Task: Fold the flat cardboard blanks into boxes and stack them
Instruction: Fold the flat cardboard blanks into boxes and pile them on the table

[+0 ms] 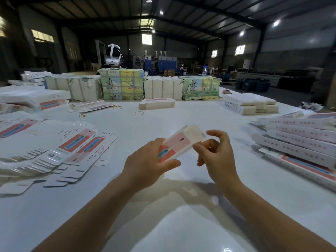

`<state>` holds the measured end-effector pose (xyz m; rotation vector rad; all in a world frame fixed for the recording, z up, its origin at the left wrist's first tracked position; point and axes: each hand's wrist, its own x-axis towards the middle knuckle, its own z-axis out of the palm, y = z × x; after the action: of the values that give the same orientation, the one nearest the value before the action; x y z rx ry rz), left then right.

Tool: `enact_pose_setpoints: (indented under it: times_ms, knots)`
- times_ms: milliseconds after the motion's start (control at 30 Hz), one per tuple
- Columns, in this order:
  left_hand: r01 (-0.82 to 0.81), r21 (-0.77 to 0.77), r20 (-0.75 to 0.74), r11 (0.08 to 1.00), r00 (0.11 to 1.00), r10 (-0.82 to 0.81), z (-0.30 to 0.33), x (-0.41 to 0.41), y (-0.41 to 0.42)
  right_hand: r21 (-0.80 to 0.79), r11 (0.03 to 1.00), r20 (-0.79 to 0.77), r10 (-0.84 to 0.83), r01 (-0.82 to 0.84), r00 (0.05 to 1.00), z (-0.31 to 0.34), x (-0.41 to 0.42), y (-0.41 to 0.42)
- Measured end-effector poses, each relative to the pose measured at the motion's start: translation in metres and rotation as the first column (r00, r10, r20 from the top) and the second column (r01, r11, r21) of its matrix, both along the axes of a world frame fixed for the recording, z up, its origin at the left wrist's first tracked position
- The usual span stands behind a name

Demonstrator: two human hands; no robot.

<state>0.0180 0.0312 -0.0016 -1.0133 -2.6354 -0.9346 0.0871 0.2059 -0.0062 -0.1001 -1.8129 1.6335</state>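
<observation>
Two bare forearms are reaching in from the near edge over the white table, and both hands are working above it at mid-frame. The left hand is grasping the near end of a partly formed box, thumb curled over the printed pink-and-blue face and fingers wrapped beneath. The box is being held clear of the table, tilted, with its far end raised and an open end flap showing pale card. The right hand is pinching at the right edge of that box near the flap, thumb and forefinger closed on the card while the other fingers are curling loosely above. Left of the box, a fanned pile of flat blanks is lying on the table, printed faces up. Right of the box, a stack of folded boxes is lying in overlapping layers at the table's edge. Beyond the box, a small stack of blanks is sitting alone, with rubber bands lying loose on the table just in front of it. Farther beyond, a row of strapped bundles is standing across the table, and a white headset is resting on top of the bundle toward the left. Behind the row, a dim warehouse interior is showing.
</observation>
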Motion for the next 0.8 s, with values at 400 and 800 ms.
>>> enact_pose_setpoints:
  times_ms: [400, 800]
  knots:
    - [-0.105, -0.057, -0.147, 0.993, 0.984, 0.095, -0.006, 0.003, 0.008, 0.299, 0.947, -0.075, -0.099, 0.117, 0.992, -0.002, 0.004, -0.011]
    - [-0.168, -0.192, -0.330, 0.967, 0.939, 0.097, -0.015, -0.003, 0.002, 0.251, 0.965, 0.253, 0.013, -0.079, 0.967, -0.001, 0.000, -0.002]
